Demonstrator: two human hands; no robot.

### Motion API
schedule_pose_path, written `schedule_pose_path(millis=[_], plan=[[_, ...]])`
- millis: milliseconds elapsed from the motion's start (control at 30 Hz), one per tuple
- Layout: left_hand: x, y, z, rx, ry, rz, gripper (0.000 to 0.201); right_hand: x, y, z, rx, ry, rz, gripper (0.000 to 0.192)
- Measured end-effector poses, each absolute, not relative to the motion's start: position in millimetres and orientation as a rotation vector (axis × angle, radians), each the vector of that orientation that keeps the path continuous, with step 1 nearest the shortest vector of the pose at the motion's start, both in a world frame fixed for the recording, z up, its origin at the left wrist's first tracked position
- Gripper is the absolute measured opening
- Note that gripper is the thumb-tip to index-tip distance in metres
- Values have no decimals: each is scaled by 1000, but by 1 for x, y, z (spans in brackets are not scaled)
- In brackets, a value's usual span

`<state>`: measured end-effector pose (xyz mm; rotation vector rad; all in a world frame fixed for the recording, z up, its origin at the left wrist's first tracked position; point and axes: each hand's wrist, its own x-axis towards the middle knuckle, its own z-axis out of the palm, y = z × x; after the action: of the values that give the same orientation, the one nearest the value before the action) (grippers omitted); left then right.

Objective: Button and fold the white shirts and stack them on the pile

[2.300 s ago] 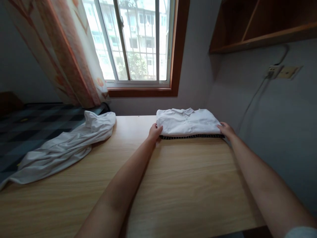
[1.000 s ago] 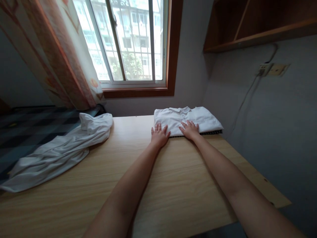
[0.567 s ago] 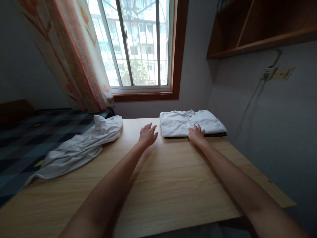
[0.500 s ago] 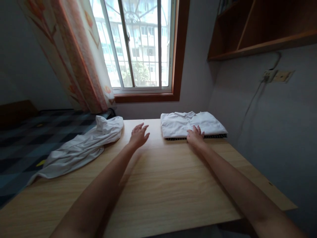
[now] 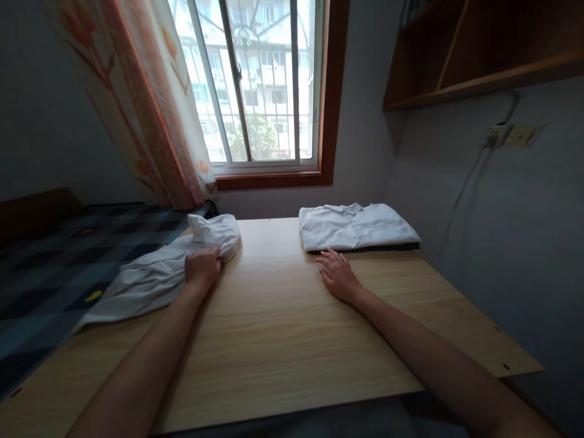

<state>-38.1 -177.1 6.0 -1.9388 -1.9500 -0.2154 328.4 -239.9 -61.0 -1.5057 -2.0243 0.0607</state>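
Crumpled shirt (image 5: 150,274) gripped by closed left hand (image 5: 202,267), seemingly bunching cloth; better lifted by collar (folded shirt (image 5: 356,226) left undisturbed). Right hand (image 5: 336,277) spread flat on table (image 5: 292,340).

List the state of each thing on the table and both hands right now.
Left hand: closed on the loose white shirt.
Right hand: flat, open, on the table.
Loose white shirt: crumpled, unfolded.
Folded white shirt: folded, lying on a dark striped garment.

Both the crumpled shirt (image 5: 150,277) and the folded shirt (image 5: 356,225) are white. The table (image 5: 292,340) is pale wood grain, and the curtain (image 5: 146,103) is cream with orange flowers.
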Motion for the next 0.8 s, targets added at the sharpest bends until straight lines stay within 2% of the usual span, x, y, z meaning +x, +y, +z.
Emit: schedule_pose_path(millis=[333, 600, 800], plan=[[51, -264, 14, -2393, -1528, -68, 34, 325, -244, -58, -1292, -2084, -17, 35], [124, -307, 3, -2571, -1443, -191, 33, 318, -259, -48, -1044, -2391, -58, 56], [107, -295, 30, -3010, -1194, -312, 32, 313, -263, -40, -1190, -2362, -113, 43]])
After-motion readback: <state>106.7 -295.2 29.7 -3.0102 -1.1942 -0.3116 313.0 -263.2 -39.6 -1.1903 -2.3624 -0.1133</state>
